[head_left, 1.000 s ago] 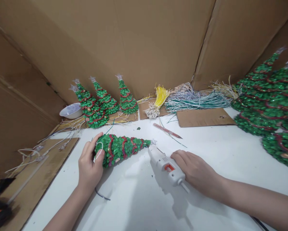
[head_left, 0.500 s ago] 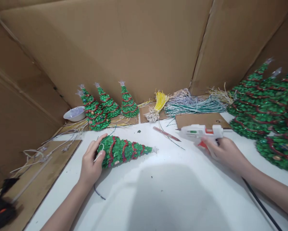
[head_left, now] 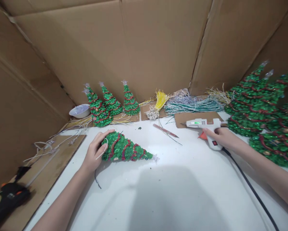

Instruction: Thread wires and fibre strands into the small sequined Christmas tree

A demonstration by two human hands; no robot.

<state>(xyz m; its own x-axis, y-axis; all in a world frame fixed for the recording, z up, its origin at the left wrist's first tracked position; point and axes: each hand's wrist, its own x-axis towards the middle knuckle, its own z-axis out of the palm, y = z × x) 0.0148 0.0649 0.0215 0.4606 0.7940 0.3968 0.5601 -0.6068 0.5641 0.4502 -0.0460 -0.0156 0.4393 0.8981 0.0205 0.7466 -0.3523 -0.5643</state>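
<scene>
Both fingers [head_left: 103, 141] curled: tree [head_left: 127, 150], glue gun [head_left: 206, 126].

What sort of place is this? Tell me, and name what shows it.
Probably a small craft workbench for making decorations. A white table walled in by cardboard holds rows of green sequin trees, bundles of wires, and a glue gun in the right hand.

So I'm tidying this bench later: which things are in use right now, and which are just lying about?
In use:
- lying tree, gripped at its base by the left hand
- white glue gun, held by the right hand

Lying about:
- three standing trees
- white bowl
- yellow wire bundle
- black glue gun
</scene>
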